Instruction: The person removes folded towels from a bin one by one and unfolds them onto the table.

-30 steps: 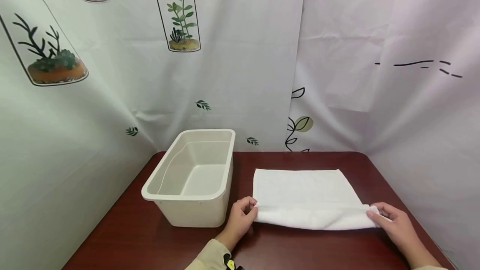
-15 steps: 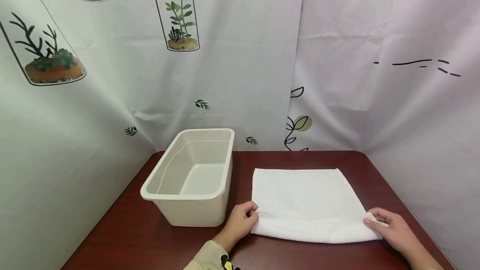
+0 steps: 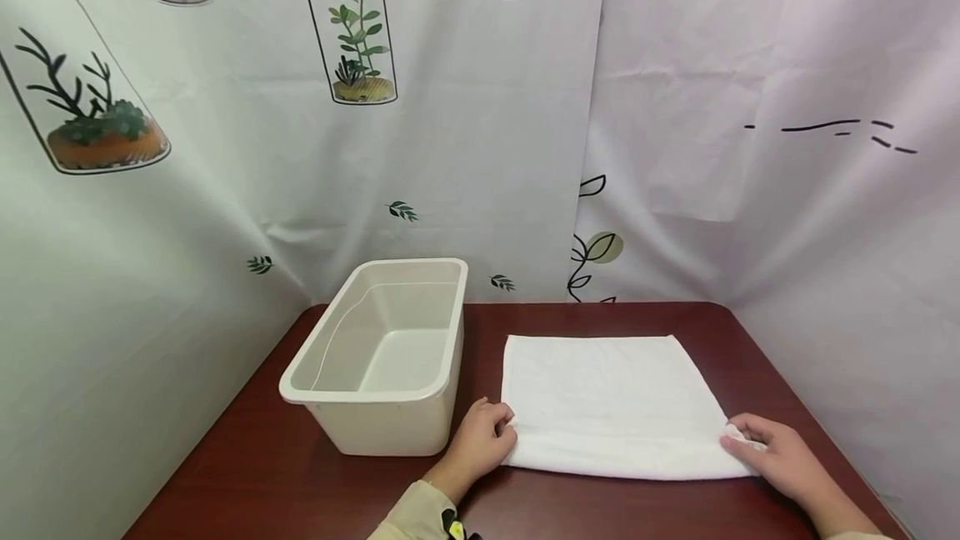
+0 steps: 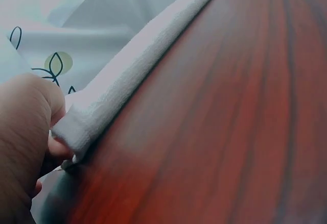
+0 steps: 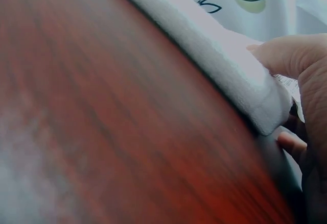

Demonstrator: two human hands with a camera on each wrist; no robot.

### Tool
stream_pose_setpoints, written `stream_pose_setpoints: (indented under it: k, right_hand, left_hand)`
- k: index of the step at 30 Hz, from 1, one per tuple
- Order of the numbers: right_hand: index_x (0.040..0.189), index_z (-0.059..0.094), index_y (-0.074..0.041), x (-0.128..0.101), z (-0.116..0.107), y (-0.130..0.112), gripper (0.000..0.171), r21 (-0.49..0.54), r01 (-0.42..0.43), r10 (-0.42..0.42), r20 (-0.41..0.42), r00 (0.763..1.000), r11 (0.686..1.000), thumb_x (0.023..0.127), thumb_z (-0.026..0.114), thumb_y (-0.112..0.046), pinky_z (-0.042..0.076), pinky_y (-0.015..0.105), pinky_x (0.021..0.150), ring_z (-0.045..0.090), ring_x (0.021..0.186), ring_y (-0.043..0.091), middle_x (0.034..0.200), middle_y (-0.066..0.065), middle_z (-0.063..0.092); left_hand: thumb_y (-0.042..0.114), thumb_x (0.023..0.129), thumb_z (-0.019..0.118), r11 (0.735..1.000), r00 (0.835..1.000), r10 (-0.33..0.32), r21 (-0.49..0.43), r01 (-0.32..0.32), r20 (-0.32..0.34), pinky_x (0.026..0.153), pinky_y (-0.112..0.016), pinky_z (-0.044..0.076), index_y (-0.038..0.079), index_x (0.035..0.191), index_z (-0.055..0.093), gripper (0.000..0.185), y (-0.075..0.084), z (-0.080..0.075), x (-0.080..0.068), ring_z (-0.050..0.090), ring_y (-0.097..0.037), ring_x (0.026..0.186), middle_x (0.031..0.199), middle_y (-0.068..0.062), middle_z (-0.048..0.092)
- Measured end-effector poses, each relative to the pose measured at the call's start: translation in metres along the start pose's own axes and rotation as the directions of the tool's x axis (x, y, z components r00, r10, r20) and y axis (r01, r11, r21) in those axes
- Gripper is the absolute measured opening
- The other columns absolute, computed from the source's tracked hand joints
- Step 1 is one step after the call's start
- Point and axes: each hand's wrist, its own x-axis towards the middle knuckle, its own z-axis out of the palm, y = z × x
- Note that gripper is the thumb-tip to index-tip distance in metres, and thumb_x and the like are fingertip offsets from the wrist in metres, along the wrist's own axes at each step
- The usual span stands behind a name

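A white towel lies folded on the table, its thick folded edge toward me. At its near left corner my left hand pinches the side between thumb and curled fingers. The left wrist view shows that hand at the end of the folded edge, with fingers under the cloth. My right hand grips the near right corner, where a bit of cloth bunches up. In the right wrist view, the thumb lies on top of the towel and other fingers are below, partly hidden.
An off-white plastic tub with nothing in it stands left of the towel, close to my left hand. The dark red wooden table ends at a white curtain printed with plants, which hangs behind and at both sides.
Since a second ago both hands have drawn the towel's near edge toward me, and its front part has flattened out. In the last half second it has shifted slightly back and left.
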Motion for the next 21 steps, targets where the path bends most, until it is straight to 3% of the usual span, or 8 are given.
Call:
stream_pose_setpoints:
  k: [14, 21]
  right_hand:
    - [0.088, 0.069, -0.018, 0.017, 0.009, -0.001, 0.016, -0.003, 0.008, -0.008, -0.013, 1.000, 1.000, 0.086, 0.082, -0.028, 0.050, 0.028, 0.072, 0.060, 0.087, -0.003, 0.094, 0.000, 0.071]
    - [0.092, 0.069, -0.013, 0.032, 0.013, -0.003, 0.020, -0.006, -0.006, 0.007, 0.024, 1.000, 1.000, 0.090, 0.077, -0.031, 0.052, 0.055, 0.084, 0.066, 0.103, 0.037, 0.108, 0.015, 0.072]
  left_hand:
    - [0.002, 0.076, 0.060, 0.999, 1.000, -0.003, 0.038, 0.004, -0.024, 0.104, -0.064, 0.040, 0.013, 0.070, 0.055, 0.013, -0.017, 0.003, 0.015, 0.047, -0.004, 0.064, 0.061, 0.012, 0.042]
    - [0.003, 0.077, 0.058, 0.994, 0.997, -0.057, 0.086, 0.060, -0.047, 0.106, -0.062, 0.038, 0.013, 0.067, 0.048, 0.017, -0.021, 0.008, 0.030, 0.045, -0.007, 0.062, 0.059, 0.012, 0.037]
